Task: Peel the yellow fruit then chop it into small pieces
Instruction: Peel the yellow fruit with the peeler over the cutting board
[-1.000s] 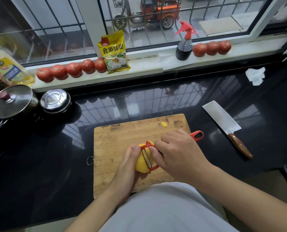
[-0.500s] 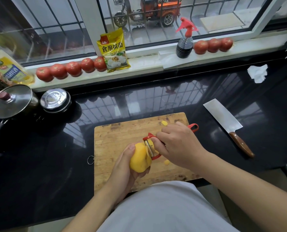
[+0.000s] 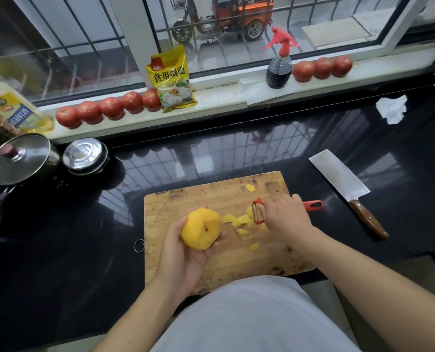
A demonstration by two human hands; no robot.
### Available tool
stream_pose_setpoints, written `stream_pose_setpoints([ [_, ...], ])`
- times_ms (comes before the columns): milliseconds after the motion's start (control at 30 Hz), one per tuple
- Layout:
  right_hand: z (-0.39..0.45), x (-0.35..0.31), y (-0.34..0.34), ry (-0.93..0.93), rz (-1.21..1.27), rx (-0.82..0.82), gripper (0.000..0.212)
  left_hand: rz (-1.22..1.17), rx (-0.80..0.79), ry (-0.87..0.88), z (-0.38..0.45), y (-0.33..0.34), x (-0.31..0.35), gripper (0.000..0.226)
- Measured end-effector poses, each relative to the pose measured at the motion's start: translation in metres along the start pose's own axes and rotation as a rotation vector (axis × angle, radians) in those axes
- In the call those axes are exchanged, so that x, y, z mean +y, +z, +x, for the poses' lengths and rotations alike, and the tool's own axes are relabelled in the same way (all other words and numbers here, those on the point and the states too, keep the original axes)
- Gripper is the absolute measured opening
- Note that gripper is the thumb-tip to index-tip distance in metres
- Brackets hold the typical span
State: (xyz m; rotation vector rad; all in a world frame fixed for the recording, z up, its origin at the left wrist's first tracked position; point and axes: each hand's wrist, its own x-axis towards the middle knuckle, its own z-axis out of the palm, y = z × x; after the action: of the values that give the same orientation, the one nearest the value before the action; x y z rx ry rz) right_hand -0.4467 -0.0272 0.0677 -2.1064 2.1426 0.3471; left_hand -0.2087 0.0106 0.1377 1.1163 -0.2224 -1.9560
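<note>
The left hand (image 3: 183,252) cups the fruit (image 3: 201,228), fingers curled round it, above the board's (image 3: 186,201) near-left part. The right hand (image 3: 285,217) grips the red peeler (image 3: 258,212) over the board's right side, blade end down among the peels (image 3: 239,221); its handle loop pokes past the right edge. A cleaver (image 3: 343,181) lies on the counter (image 3: 71,224) off the board's right edge.
</note>
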Motion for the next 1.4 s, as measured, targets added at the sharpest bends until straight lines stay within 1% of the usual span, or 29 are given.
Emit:
stream_pose_setpoints([
  [67, -0.003, -0.003, -0.003, 0.008, -0.076, -0.030, 0.045, -0.078, -0.014, -0.030, -0.002, 0.003, 0.001, 0.049],
  [133, -0.009, -0.006, -0.008, 0.017, -0.114, 0.003, 0.039, -0.121, -0.024, -0.062, -0.003, 0.002, 0.002, 0.053],
  [200, -0.014, -0.012, -0.015, 0.007, -0.136, 0.026, 0.028, -0.116, -0.031, -0.096, -0.004, 0.001, 0.001, 0.058],
  [267, -0.016, -0.016, -0.024, 0.020, -0.115, -0.008, 0.022, -0.106, -0.007, -0.115, -0.003, 0.000, 0.000, 0.064],
  [333, -0.020, -0.017, -0.035, 0.027, -0.048, -0.017, 0.023, -0.112, 0.007, -0.099, -0.002, 0.000, 0.000, 0.066],
  [400, -0.026, -0.021, -0.047, -0.044, 0.051, 0.075, 0.027, -0.092, 0.018, -0.063, 0.000, -0.001, 0.001, 0.071],
  [467, -0.036, -0.028, -0.061, -0.089, 0.237, 0.256, 0.037, -0.026, 0.020, -0.019, 0.001, -0.003, 0.003, 0.078],
  [500, -0.040, -0.033, -0.069, -0.103, 0.331, 0.344, 0.039, 0.017, -0.002, -0.002, 0.002, -0.004, 0.004, 0.080],
  [567, -0.047, -0.044, -0.078, -0.171, 0.373, 0.480, 0.037, 0.110, -0.095, 0.021, 0.003, -0.009, 0.004, 0.083],
  [600, -0.048, -0.047, -0.081, -0.208, 0.353, 0.509, 0.037, 0.148, -0.136, 0.031, 0.003, -0.011, 0.004, 0.081],
  [667, -0.047, -0.048, -0.082, -0.226, 0.352, 0.511, 0.038, 0.213, -0.181, 0.053, 0.003, -0.012, 0.004, 0.076],
  [833, -0.051, -0.034, -0.084, -0.177, 0.547, 0.620, 0.040, 0.287, -0.228, 0.150, -0.002, -0.006, 0.007, 0.072],
  [933, -0.054, -0.027, -0.087, -0.167, 0.596, 0.661, 0.042, 0.309, -0.242, 0.197, -0.003, -0.009, 0.010, 0.067],
  [1000, -0.056, -0.027, -0.088, -0.172, 0.591, 0.667, 0.042, 0.386, -0.220, 0.234, -0.005, -0.009, 0.013, 0.065],
  [1100, -0.062, -0.028, -0.089, -0.184, 0.553, 0.672, 0.040, 0.646, -0.129, 0.362, -0.012, -0.002, 0.020, 0.059],
  [1167, -0.066, -0.027, -0.091, -0.186, 0.509, 0.677, 0.041, 0.774, -0.066, 0.439, -0.017, 0.002, 0.021, 0.054],
  [1267, -0.071, -0.027, -0.094, -0.187, 0.430, 0.719, 0.043, 0.872, -0.043, 0.530, -0.021, 0.006, 0.021, 0.048],
  [1400, -0.074, -0.038, -0.099, -0.221, 0.346, 0.753, 0.041, 0.930, -0.030, 0.570, -0.019, 0.011, 0.019, 0.046],
])
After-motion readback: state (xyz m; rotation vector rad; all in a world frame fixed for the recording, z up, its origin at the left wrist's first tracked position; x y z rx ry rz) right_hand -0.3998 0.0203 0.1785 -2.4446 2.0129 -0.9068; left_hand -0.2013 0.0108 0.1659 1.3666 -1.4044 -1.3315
